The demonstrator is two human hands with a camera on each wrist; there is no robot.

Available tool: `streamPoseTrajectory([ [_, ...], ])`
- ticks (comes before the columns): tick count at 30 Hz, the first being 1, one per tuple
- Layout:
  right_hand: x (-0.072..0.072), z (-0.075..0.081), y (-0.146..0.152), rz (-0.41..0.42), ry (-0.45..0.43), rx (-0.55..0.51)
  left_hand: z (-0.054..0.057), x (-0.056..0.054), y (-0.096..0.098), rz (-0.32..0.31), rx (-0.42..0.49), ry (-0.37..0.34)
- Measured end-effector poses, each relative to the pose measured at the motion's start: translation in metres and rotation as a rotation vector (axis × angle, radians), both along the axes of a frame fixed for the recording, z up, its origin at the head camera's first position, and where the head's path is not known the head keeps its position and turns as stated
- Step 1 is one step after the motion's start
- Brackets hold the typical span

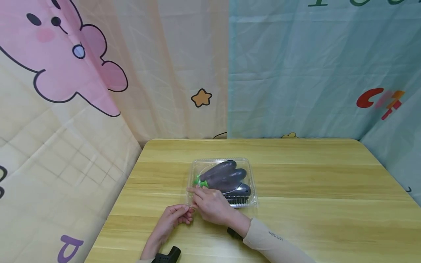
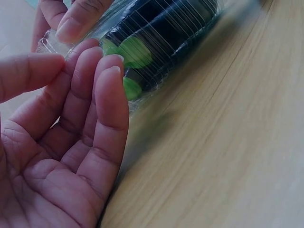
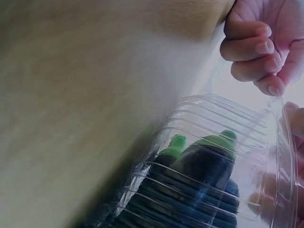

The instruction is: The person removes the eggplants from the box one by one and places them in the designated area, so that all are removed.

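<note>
A clear plastic clamshell box (image 1: 194,166) with ribbed sides stands on the table. Dark purple eggplants (image 1: 227,179) with green stem ends lie inside it, stems toward the left. At the box's near left corner, my left hand (image 1: 172,217) pinches the thin plastic edge between thumb and index finger, its other fingers loosely curled. My right hand (image 1: 210,204) reaches across the near left part of the box and grips the rim just beside that corner. In the right wrist view, fingertips (image 3: 263,192) of the right hand show through the clear plastic.
The light wood-grain table (image 1: 312,190) extends on both sides of the box. Printed curtains (image 1: 177,65) hang behind and beside it. Black wrist devices (image 1: 169,254) sit on both forearms.
</note>
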State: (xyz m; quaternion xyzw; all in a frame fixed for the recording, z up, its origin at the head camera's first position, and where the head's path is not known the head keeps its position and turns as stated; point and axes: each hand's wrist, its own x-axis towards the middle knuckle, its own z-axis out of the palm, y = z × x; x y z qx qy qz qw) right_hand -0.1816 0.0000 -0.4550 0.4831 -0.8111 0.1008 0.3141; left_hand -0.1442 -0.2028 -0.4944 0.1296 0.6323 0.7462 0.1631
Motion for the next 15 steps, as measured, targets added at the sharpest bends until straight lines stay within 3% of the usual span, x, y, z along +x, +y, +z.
streamPoseTrajectory([
  [9,0.0,-0.002,0.003,0.048,0.029,0.004,-0.004,0.0,0.001,0.02,0.017,-0.016],
  [15,0.0,0.003,0.013,0.102,-0.037,0.06,-0.004,-0.001,-0.001,0.044,0.01,0.019],
])
